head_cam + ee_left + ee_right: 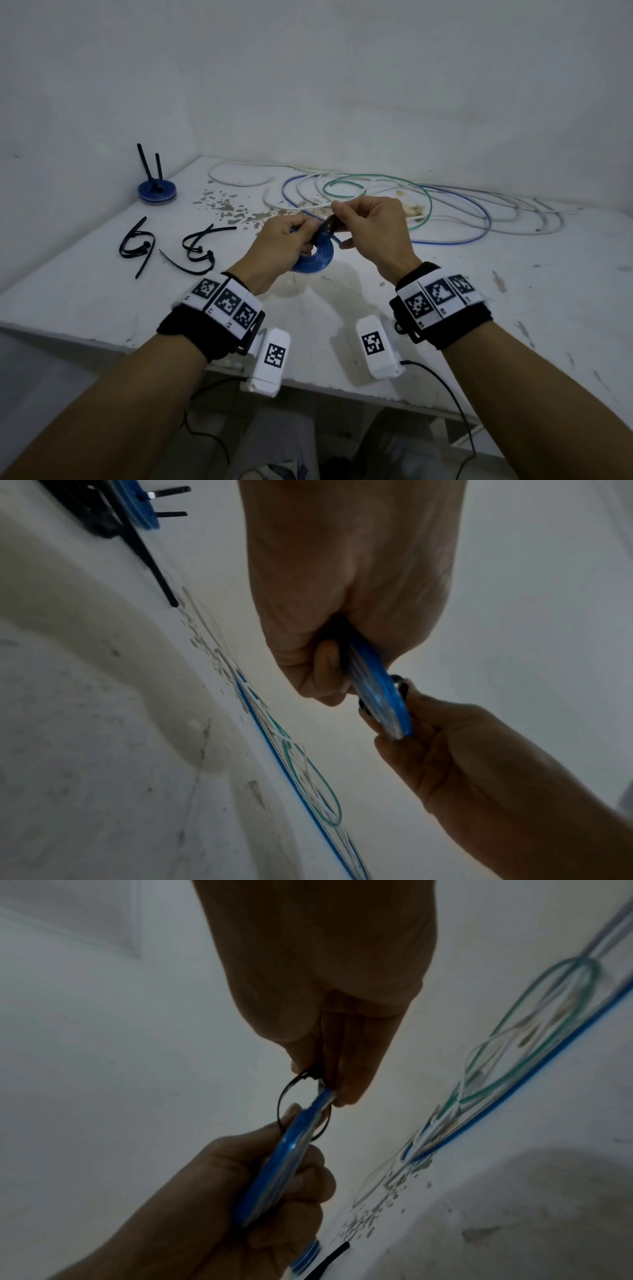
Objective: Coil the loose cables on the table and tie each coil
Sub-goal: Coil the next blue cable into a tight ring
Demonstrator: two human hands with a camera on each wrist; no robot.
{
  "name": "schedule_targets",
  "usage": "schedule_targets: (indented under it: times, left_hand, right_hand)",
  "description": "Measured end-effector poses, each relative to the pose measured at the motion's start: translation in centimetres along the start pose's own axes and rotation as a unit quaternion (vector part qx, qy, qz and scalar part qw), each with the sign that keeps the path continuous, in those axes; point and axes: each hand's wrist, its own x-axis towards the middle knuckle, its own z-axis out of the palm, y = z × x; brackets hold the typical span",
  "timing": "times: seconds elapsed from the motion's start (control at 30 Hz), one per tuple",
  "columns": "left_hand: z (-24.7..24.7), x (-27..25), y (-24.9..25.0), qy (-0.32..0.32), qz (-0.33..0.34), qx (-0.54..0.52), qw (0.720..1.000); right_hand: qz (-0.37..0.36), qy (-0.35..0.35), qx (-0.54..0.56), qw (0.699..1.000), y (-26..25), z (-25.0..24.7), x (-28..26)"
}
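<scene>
Both hands meet above the white table [479, 308], working on one small blue coil [317, 258]. The left hand [284, 245] grips the coil on its left side, fingers curled round the flat winding, holding it off the tabletop. The right hand [371, 229] pinches a black cable tie [301, 1093] that loops loosely round the coil's upper edge, thumb and fingertips closed on the tie near its head. Behind the hands, loose cables [428, 205] in white, blue and green lie sprawled in wide loops across the far side of the table. At far left a tied blue coil [157, 192] rests flat with two black tie tails sticking up, and spare cable ties [171, 248] lie scattered nearer the left edge.
</scene>
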Motion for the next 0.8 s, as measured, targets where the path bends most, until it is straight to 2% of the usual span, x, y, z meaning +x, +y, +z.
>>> schedule_targets:
  times: [0.2, 0.43, 0.5, 0.67, 0.8]
  left_hand:
    - [0.9, -0.2, 1.2, 0.042, 0.014, 0.025, 0.999]
    - [1.0, -0.5, 1.2, 0.051, 0.054, 0.046, 0.996]
    - [0.6, -0.6, 0.9, 0.034, 0.055, 0.052, 0.997]
    - [-0.7, -0.8, 1.4, -0.09, 0.021, 0.059, 0.994]
    - [-0.6, -0.4, 2.6, -0.079, 0.032, 0.092, 0.992]
  right_hand:
    - [-0.032, 0.062, -0.075, 0.995, 0.3, 0.0, 1.0]
    - [0.002, 0.117, -0.041, 0.992, 0.2, -0.9, 2.4]
    - [-0.002, 0.113, -0.024, 0.993, 0.2, -0.6, 2.4]
    - [-0.014, 0.095, -0.027, 0.995, 0.0, -0.1, 2.9]
    - [-0.018, 0.111, -0.043, 0.993, 0.1, 0.5, 3.8]
